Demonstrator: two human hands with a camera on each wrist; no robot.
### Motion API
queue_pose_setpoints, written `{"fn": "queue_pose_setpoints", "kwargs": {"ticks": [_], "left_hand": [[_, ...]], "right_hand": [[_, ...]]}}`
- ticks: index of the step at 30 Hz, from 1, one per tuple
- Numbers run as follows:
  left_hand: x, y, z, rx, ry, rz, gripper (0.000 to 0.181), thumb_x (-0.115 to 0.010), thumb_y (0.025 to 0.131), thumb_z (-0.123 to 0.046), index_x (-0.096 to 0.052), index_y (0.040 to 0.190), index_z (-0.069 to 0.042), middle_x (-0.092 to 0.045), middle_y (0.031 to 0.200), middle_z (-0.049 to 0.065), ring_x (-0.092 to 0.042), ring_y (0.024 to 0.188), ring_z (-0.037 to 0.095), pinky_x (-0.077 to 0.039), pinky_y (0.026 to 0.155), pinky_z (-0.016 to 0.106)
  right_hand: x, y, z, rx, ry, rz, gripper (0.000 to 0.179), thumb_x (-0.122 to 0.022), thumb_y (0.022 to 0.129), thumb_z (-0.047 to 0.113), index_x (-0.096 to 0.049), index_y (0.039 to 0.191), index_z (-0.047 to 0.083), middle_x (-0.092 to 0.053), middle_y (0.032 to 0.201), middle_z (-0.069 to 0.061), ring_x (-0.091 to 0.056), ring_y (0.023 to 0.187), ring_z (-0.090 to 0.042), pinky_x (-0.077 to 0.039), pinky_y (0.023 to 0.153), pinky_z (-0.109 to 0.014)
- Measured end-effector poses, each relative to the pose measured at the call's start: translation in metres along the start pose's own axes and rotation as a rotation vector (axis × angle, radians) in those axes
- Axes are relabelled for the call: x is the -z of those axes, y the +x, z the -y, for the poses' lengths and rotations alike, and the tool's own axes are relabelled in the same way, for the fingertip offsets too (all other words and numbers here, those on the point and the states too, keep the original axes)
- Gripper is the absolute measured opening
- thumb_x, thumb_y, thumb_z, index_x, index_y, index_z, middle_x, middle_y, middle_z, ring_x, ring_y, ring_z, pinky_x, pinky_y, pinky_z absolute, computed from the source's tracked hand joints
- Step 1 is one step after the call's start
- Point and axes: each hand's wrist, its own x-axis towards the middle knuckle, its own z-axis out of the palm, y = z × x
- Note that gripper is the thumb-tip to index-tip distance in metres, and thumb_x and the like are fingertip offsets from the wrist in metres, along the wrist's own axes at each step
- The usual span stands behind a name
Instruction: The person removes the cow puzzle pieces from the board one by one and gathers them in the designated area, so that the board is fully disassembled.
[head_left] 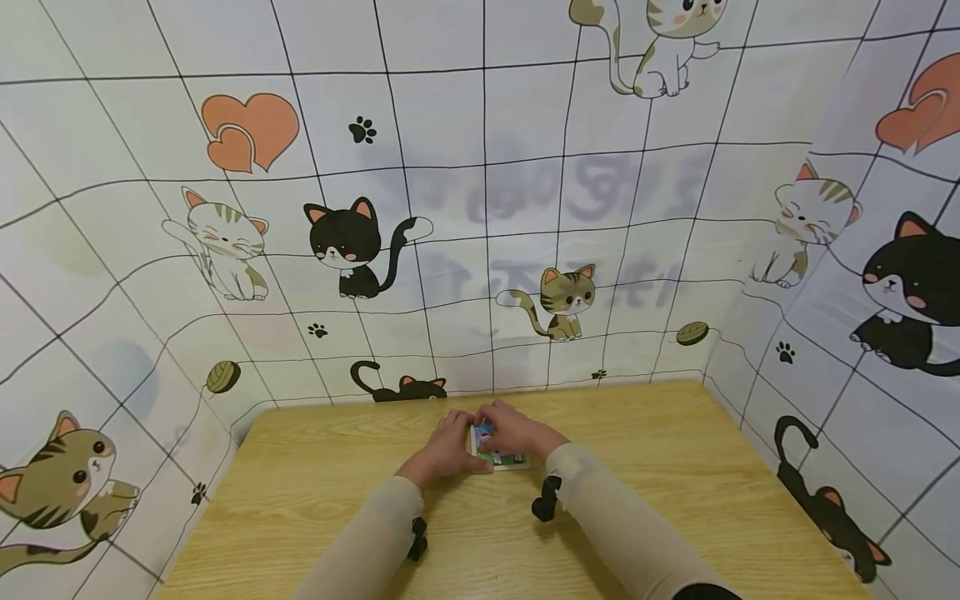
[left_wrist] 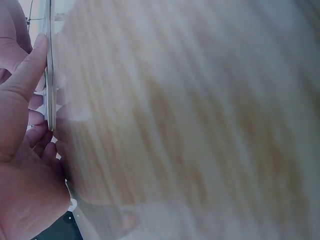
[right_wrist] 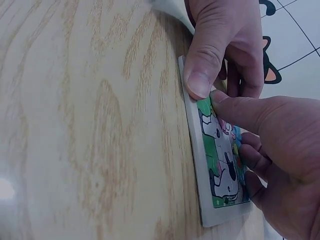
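Observation:
A small jigsaw puzzle (head_left: 504, 457) in a pale frame lies on the wooden table, its picture green and blue with black-and-white cartoon animals. My left hand (head_left: 450, 446) holds the frame's left side, and in the right wrist view its thumb (right_wrist: 199, 82) rests on the near left corner. From the right, my right hand (head_left: 513, 431) reaches over the puzzle. Its thumb (right_wrist: 225, 102) presses on the picture beside the left thumb, and its other fingers curl at the far edge. The left wrist view shows the puzzle frame (left_wrist: 49, 95) only edge-on. Both hands cover part of the picture.
The wooden table (head_left: 315, 500) extends around both forearms. Behind it and on both sides hangs a white gridded sheet (head_left: 450, 192) printed with cats, hearts and paw marks. A black strap piece (head_left: 547, 498) shows on the right wrist, another strap piece (head_left: 417, 539) on the left.

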Motion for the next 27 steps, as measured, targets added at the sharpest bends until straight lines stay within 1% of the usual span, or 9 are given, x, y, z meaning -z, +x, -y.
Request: {"fn": "queue_pose_setpoints", "kwargs": {"ticks": [5, 7, 10, 13, 16, 18, 22, 25, 27], "left_hand": [[-0.002, 0.002, 0.004, -0.001, -0.014, -0.004, 0.097, -0.099, 0.083, -0.05, -0.051, 0.152, -0.004, -0.049, 0.152, 0.015, -0.044, 0.14, 0.04, -0.035, 0.123, 0.064], [-0.004, 0.003, 0.006, 0.006, -0.023, -0.002, 0.097, -0.099, 0.083, -0.049, -0.05, 0.154, -0.003, -0.048, 0.153, 0.014, -0.044, 0.141, 0.039, -0.035, 0.124, 0.063], [-0.005, 0.004, 0.008, 0.01, -0.018, -0.006, 0.098, -0.099, 0.083, -0.048, -0.051, 0.154, -0.003, -0.048, 0.153, 0.014, -0.044, 0.14, 0.039, -0.036, 0.123, 0.062], [-0.005, 0.005, 0.008, 0.015, -0.013, -0.009, 0.098, -0.101, 0.082, -0.046, -0.052, 0.154, -0.003, -0.048, 0.153, 0.015, -0.044, 0.141, 0.04, -0.036, 0.123, 0.062], [-0.005, 0.004, 0.008, 0.024, -0.01, -0.006, 0.098, -0.101, 0.082, -0.045, -0.051, 0.155, -0.003, -0.048, 0.155, 0.015, -0.044, 0.143, 0.039, -0.035, 0.124, 0.061], [-0.004, 0.003, 0.006, 0.005, -0.009, -0.013, 0.097, -0.101, 0.082, -0.046, -0.052, 0.153, -0.002, -0.049, 0.152, 0.016, -0.045, 0.14, 0.041, -0.036, 0.122, 0.063], [-0.005, 0.003, 0.009, -0.002, -0.004, -0.011, 0.097, -0.099, 0.083, -0.049, -0.051, 0.153, -0.003, -0.049, 0.152, 0.015, -0.045, 0.141, 0.041, -0.036, 0.122, 0.064], [-0.008, 0.006, 0.016, 0.004, -0.02, -0.008, 0.097, -0.099, 0.082, -0.05, -0.051, 0.154, -0.006, -0.048, 0.154, 0.013, -0.044, 0.142, 0.04, -0.035, 0.123, 0.063], [-0.009, 0.007, 0.018, 0.0, -0.03, -0.009, 0.097, -0.099, 0.082, -0.05, -0.051, 0.154, -0.006, -0.048, 0.154, 0.013, -0.044, 0.142, 0.039, -0.035, 0.123, 0.063]], "right_hand": [[0.0, -0.003, 0.002, 0.012, 0.039, -0.038, 0.043, -0.089, 0.095, 0.011, -0.068, 0.132, 0.003, -0.06, 0.128, -0.02, -0.06, 0.115, -0.032, -0.053, 0.102, -0.054], [-0.002, -0.003, 0.0, 0.015, 0.041, -0.059, 0.044, -0.089, 0.095, 0.012, -0.068, 0.133, 0.002, -0.061, 0.129, -0.019, -0.06, 0.115, -0.031, -0.053, 0.102, -0.052], [-0.005, -0.004, -0.003, 0.009, 0.054, -0.089, 0.043, -0.087, 0.097, 0.011, -0.068, 0.133, 0.0, -0.061, 0.128, -0.016, -0.06, 0.11, -0.028, -0.054, 0.098, -0.049], [-0.007, -0.005, -0.006, -0.002, 0.068, -0.114, 0.038, -0.084, 0.1, 0.009, -0.069, 0.133, 0.0, -0.061, 0.126, -0.013, -0.059, 0.106, -0.023, -0.054, 0.095, -0.047], [-0.008, -0.005, -0.007, -0.005, 0.071, -0.131, 0.034, -0.081, 0.101, 0.007, -0.071, 0.133, 0.0, -0.063, 0.124, -0.012, -0.061, 0.107, -0.023, -0.054, 0.096, -0.047], [-0.007, -0.004, -0.008, 0.0, 0.055, -0.136, 0.032, -0.081, 0.102, 0.007, -0.072, 0.132, 0.002, -0.064, 0.122, -0.011, -0.062, 0.109, -0.023, -0.055, 0.097, -0.047], [-0.006, -0.004, -0.009, 0.026, 0.029, -0.131, 0.03, -0.08, 0.103, 0.007, -0.074, 0.131, 0.003, -0.064, 0.122, -0.012, -0.063, 0.109, -0.024, -0.055, 0.098, -0.049], [-0.004, -0.005, -0.009, 0.06, -0.041, -0.128, 0.029, -0.08, 0.104, 0.009, -0.074, 0.132, 0.004, -0.064, 0.123, -0.01, -0.064, 0.111, -0.025, -0.055, 0.099, -0.05], [-0.002, -0.005, -0.007, 0.082, -0.126, -0.129, 0.03, -0.08, 0.104, 0.013, -0.075, 0.132, 0.005, -0.065, 0.123, -0.009, -0.065, 0.112, -0.025, -0.056, 0.1, -0.049]]}}
